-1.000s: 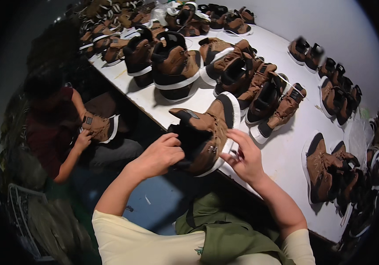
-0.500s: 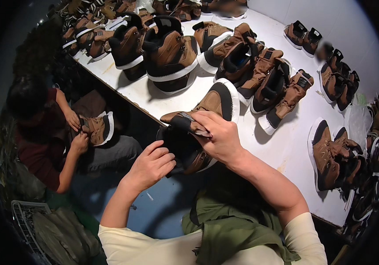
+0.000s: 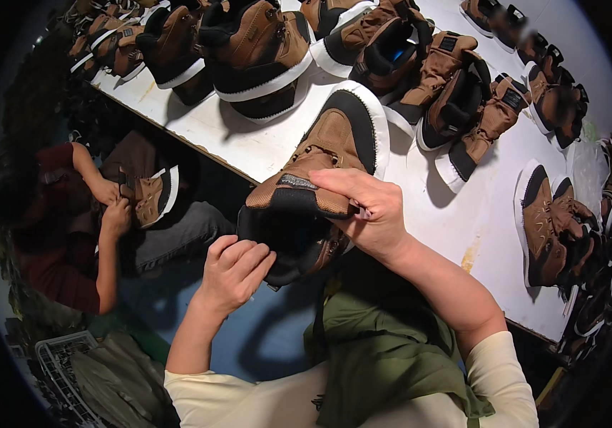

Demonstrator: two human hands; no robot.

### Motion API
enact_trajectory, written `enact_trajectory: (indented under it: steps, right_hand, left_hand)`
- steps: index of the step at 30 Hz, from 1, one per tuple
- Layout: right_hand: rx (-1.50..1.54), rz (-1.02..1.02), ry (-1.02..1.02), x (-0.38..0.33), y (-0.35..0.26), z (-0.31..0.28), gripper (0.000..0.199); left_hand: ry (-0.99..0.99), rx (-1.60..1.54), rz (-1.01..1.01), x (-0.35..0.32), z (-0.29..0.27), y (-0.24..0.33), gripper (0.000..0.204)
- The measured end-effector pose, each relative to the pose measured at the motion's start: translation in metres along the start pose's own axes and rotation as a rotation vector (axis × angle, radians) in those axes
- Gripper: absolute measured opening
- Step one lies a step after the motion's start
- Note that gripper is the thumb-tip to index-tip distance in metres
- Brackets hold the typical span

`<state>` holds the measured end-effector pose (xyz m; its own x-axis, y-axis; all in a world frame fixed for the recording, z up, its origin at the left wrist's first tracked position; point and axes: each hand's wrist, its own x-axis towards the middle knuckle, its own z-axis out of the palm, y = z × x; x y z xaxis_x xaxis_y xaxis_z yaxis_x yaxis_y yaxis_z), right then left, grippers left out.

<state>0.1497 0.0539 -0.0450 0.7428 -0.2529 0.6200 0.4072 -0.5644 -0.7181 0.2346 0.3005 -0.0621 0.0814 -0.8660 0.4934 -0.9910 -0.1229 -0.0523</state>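
At far left we see a seated co-worker in a dark red top (image 3: 56, 239), both hands on a brown shoe with a white sole edge (image 3: 150, 200). Below sits a pale wire basket (image 3: 60, 344), a grey-green cloth (image 3: 117, 381) just beside it.

Next comes our left hand (image 3: 233, 274), its fingers curled closely onto the padded black collar of a brown, ankle-high fabric shoe with a black toe band and white sole edge (image 3: 338, 130); we can't make out where the thumb lies. We have this shoe tilted at the table's near edge, its toe over the tabletop and its dark mouth toward us.

Our right hand (image 3: 370, 207) pinches the shoe's tongue, thumb on top near the dark label, the gap closed down to the material.

Further right, similar brown-and-black shoes (image 3: 456, 100) stand bunched on the white table (image 3: 431, 228). More brown shoes (image 3: 548, 228) lie near its right end, close to a clear plastic bag (image 3: 588, 175).
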Motion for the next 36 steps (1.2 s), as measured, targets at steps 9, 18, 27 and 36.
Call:
enact_trajectory:
  steps: [9, 18, 27, 36]
  right_hand:
    - [0.06, 0.068, 0.01, 0.006, 0.004, -0.005, 0.038]
    - [0.065, 0.067, -0.004, -0.005, 0.006, -0.008, 0.037]
    - [0.124, 0.139, -0.005, 0.0, 0.008, -0.011, 0.035]
    - [0.073, 0.108, 0.016, 0.008, 0.004, -0.009, 0.037]
  left_hand:
    - [-0.163, -0.082, 0.008, 0.036, -0.018, 0.003, 0.028]
    - [-0.147, 0.013, 0.054, 0.014, -0.009, -0.001, 0.02]
    - [0.076, -0.038, -0.045, 0.007, -0.002, 0.0, 0.055]
    - [0.246, -0.105, -0.191, -0.021, 0.005, 0.017, 0.06]
